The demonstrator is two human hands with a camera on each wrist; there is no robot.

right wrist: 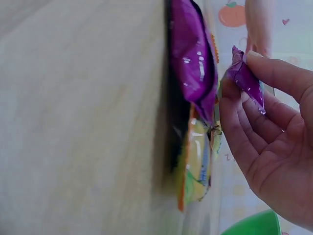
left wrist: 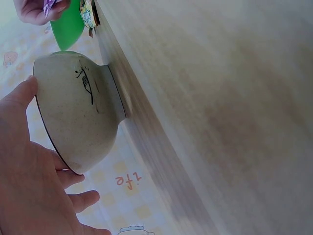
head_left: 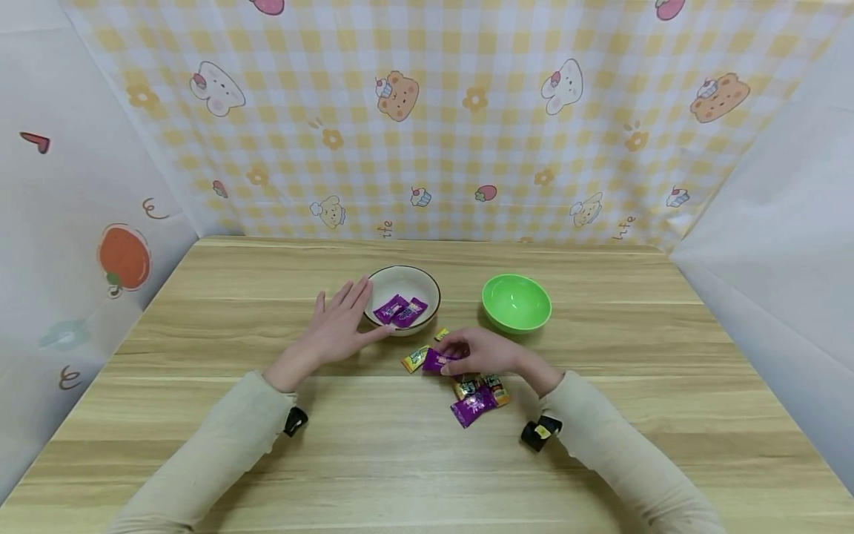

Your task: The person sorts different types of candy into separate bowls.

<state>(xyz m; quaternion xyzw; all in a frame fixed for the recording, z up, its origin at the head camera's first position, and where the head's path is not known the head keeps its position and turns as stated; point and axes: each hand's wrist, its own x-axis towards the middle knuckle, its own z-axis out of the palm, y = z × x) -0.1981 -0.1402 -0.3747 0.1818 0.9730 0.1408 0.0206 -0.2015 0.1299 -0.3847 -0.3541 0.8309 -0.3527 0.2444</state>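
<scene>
My left hand (head_left: 336, 327) touches the rim of a cream bowl (head_left: 403, 279) with a dark edge, its thumb and fingers extended. Two purple candy packets (head_left: 408, 313) lie inside that bowl. Between thumb and fingertips, my right hand (head_left: 485, 351) pinches another purple candy packet (right wrist: 246, 79) above the table, close to the bowl's near right side. Below and around this hand, several yellow candy packets (head_left: 415, 359) are scattered on the wood. One more purple candy packet (head_left: 474, 406) rests partly over the yellow ones nearest me.
A green bowl (head_left: 517, 302) stands to the right of the cream one, just beyond my right hand. The wooden table (head_left: 267, 274) meets a checked yellow curtain (head_left: 440, 148) at its back edge. White cloth hangs along both sides.
</scene>
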